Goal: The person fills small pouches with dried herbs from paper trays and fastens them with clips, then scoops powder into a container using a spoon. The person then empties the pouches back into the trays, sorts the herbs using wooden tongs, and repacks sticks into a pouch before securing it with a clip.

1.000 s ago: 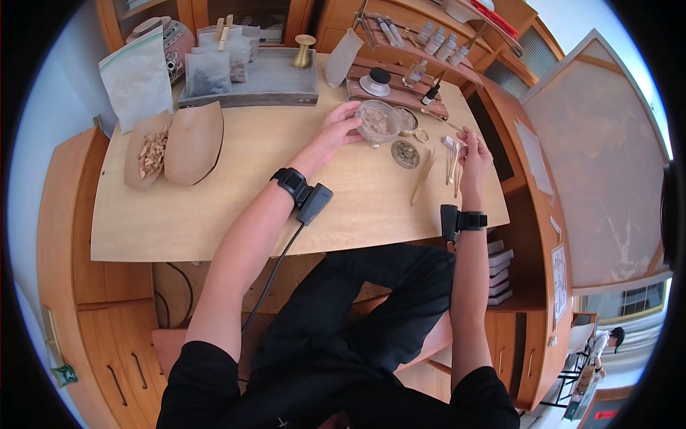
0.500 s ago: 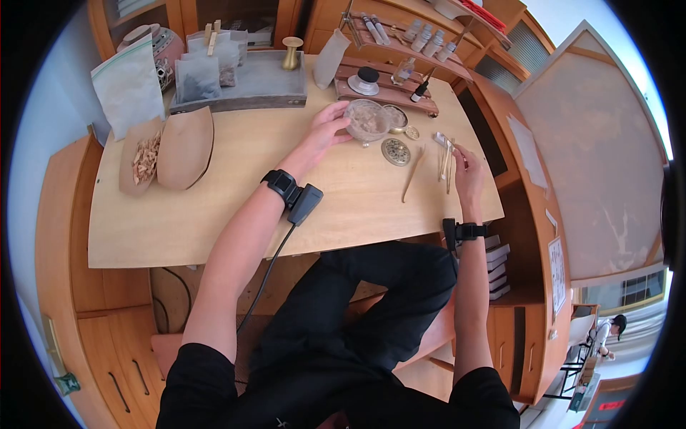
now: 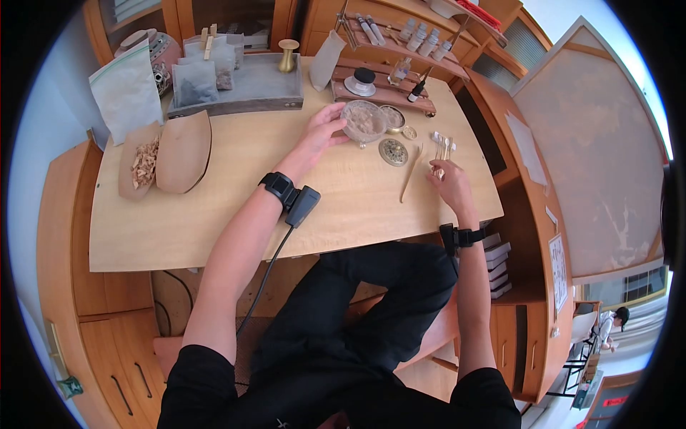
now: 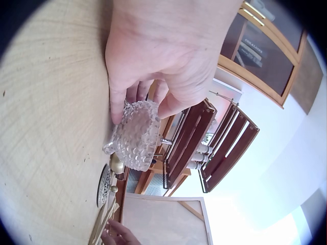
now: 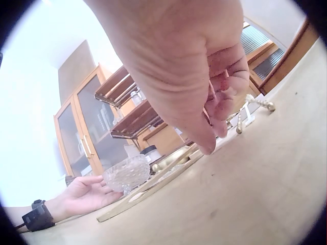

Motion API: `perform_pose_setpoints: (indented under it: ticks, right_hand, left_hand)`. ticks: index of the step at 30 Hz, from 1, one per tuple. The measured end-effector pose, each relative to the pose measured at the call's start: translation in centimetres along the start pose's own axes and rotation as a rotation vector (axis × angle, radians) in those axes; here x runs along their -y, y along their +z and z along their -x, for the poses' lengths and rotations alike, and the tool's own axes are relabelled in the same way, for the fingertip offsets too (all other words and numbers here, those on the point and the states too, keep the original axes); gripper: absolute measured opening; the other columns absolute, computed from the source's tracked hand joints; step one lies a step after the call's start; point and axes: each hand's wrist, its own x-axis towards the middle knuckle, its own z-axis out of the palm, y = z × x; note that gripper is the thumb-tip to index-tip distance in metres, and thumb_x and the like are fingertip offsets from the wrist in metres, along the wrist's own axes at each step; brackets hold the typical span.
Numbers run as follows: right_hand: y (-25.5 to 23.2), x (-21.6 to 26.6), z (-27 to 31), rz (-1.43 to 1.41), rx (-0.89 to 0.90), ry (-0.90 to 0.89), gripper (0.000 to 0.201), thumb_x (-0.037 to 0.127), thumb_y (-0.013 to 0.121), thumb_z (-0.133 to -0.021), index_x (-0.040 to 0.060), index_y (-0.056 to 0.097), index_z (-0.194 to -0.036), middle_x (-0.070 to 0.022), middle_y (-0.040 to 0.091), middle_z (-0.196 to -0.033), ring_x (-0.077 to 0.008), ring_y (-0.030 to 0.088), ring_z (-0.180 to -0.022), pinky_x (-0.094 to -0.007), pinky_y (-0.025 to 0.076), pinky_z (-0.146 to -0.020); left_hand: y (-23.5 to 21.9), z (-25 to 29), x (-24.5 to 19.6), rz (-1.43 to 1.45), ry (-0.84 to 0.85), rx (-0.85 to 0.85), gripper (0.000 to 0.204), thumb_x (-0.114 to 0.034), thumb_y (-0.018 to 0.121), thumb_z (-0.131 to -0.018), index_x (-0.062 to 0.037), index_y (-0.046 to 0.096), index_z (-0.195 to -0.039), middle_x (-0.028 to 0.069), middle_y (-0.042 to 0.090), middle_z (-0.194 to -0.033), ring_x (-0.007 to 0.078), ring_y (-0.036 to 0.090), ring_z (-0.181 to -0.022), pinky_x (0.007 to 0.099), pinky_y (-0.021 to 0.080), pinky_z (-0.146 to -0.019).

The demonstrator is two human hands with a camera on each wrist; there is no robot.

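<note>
My left hand (image 3: pixel 321 134) holds a textured clear glass bowl (image 3: pixel 364 121) of greyish-brown powder by its side, its small feet low over the table. In the left wrist view, fingers and thumb curl round the rim of the bowl (image 4: pixel 137 135). My right hand (image 3: pixel 451 187) is lowered over several slim gold tools (image 3: pixel 446 146) propped on a small white rest (image 3: pixel 437 136). In the right wrist view, its bent fingertips sit close over the table, near the tweezers (image 5: pixel 153 189); I cannot tell whether they grip a tool. Left of it lie the tweezers and a pierced brass lid (image 3: pixel 394 151).
Behind the bowl stands a round brass container (image 3: pixel 391 118). A wooden rack (image 3: pixel 386 93) bears bottles and a black-lidded jar (image 3: pixel 360 82). Leftward are a grey tray (image 3: pixel 264 86) with pouches, a brass vase (image 3: pixel 287 56), and a paper holder (image 3: pixel 143 161) of wood chips.
My right hand has come down from holding a thin tool up at the right, and has shifted left over the tool rest. The left hand keeps holding the bowl. The head view has shifted slightly.
</note>
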Motion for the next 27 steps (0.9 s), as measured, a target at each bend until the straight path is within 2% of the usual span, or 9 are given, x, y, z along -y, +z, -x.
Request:
perform_pose_setpoints:
  ticks: [2,18,23,27]
  right_hand:
    - [0.0,0.2,0.1,0.009,0.031,0.022,0.028,0.012,0.073,-0.078,0.0046,0.068,-0.104,-0.0133,0.068,-0.095,-0.0333,0.065,-0.087,-0.0414,0.052,-0.077]
    - [-0.1,0.5,0.1,0.078,0.098,-0.025,0.029,0.011,0.069,-0.08,0.0059,0.068,-0.108,-0.0133,0.066,-0.097,-0.0335,0.065,-0.088,-0.0418,0.053,-0.077]
    - [-0.6,0.3,-0.4,-0.009,0.075,-0.026,0.028,0.011,0.069,-0.081,0.0051,0.068,-0.108,-0.0136,0.066,-0.094,-0.0317,0.065,-0.084,-0.0402,0.053,-0.073]
    - [-2.0,2.3,-1.6,-0.034,0.072,-0.016,0.026,0.011,0.069,-0.082,0.0044,0.068,-0.107,-0.0144,0.066,-0.091,-0.0309,0.065,-0.079,-0.0392,0.052,-0.07]
  left_hand:
    - [0.0,0.0,0.0,0.002,0.001,0.002,0.046,-0.01,0.051,-0.098,-0.0049,0.04,-0.142,0.0109,0.048,-0.139,0.0218,0.051,-0.124,0.0411,0.047,-0.1]
    - [0.0,0.2,-0.2,0.011,-0.006,0.013,0.048,-0.01,0.052,-0.098,-0.005,0.039,-0.143,0.0112,0.047,-0.141,0.0214,0.051,-0.125,0.0417,0.046,-0.101]
    - [0.0,0.1,-0.2,0.003,0.0,0.008,0.047,-0.01,0.051,-0.098,-0.0042,0.038,-0.143,0.0113,0.047,-0.14,0.0216,0.05,-0.125,0.0407,0.047,-0.1]
    - [0.0,0.1,-0.1,0.026,-0.004,0.01,0.047,-0.009,0.051,-0.098,-0.0046,0.039,-0.143,0.0114,0.047,-0.14,0.022,0.051,-0.125,0.0413,0.047,-0.101]
